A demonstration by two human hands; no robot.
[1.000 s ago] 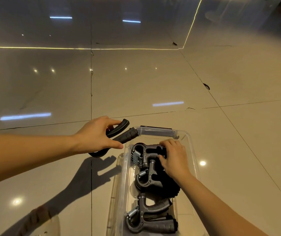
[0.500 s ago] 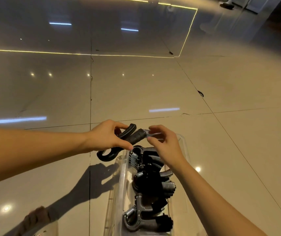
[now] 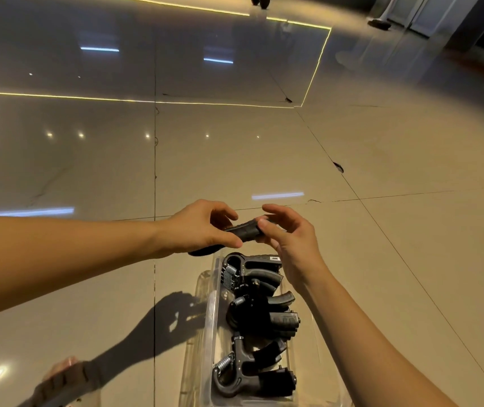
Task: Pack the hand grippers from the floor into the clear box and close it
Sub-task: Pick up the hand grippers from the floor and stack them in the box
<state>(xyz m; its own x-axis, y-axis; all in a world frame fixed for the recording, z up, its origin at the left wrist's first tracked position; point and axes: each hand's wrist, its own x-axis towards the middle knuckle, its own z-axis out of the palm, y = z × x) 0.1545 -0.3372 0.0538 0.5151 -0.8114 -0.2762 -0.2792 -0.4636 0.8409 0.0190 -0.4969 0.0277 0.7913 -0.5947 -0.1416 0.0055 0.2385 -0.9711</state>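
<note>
We've got a black hand gripper (image 3: 245, 230) up in the air just above the far end of the clear box (image 3: 212, 306). Our left hand (image 3: 202, 227) is curled around it, thumb underneath, and our right hand (image 3: 290, 239) pinches the tip of one handle between thumb and fingers. Down below, the packed grippers (image 3: 252, 315) lie in a row inside the lidless box on the glossy tiled floor (image 3: 234, 157). A sandalled foot (image 3: 64, 380) shows at bottom left.
</note>
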